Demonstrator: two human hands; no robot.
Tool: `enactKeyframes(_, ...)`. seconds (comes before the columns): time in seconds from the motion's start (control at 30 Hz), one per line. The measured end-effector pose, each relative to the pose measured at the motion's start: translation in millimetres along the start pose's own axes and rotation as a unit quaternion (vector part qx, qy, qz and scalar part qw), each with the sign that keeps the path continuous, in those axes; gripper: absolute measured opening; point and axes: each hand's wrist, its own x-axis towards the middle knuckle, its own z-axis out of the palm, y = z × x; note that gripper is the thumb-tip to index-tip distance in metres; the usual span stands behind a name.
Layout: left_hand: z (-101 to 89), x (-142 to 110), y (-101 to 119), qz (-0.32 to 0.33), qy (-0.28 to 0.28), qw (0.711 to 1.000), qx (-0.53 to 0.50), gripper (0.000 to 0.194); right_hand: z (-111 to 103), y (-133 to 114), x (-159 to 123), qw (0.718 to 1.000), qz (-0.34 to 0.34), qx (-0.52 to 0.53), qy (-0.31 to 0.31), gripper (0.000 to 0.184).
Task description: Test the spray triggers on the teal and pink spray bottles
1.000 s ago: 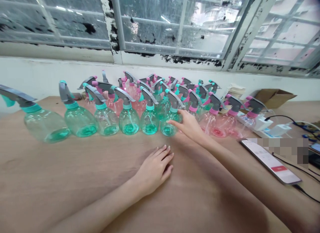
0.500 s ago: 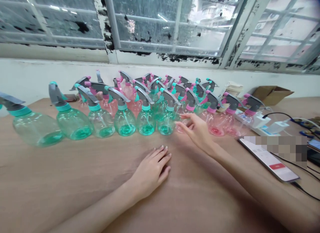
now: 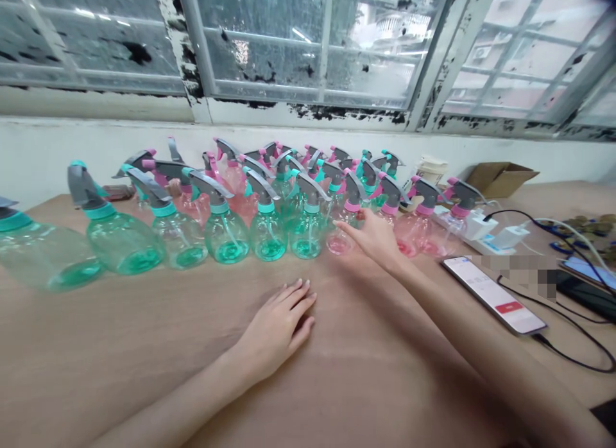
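Observation:
Several clear spray bottles with grey triggers stand in rows along the back of a brown table. The front row runs from green bottles on the left to pink bottles on the right. My right hand reaches into the front row, its fingers curved round the side of a pink spray bottle beside the last green one. My left hand lies flat on the table, palm down, fingers stretched out, holding nothing.
A phone on a black cable lies at the right, with another phone beyond it. A white power strip with chargers and a cardboard box sit at the back right. A white wall and windows rise behind the bottles.
My right hand has shifted from the last green bottle to the pink bottle beside it. The left hand stays flat on the table; the view has panned slightly right.

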Motion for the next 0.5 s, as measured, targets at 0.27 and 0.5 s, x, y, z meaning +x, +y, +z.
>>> enactKeyframes(0.27,-2.6,1,-3,-0.014,0.001,0.999,-0.041,0.039,-64,4,-50,0.99,-0.046,-0.019,-0.133,0.048)
enactKeyframes(0.5,-12.6,-2,23,-0.066,-0.009,0.987,-0.148,0.079,-105,15,-104,0.979,-0.1,0.01,-0.179,0.036)
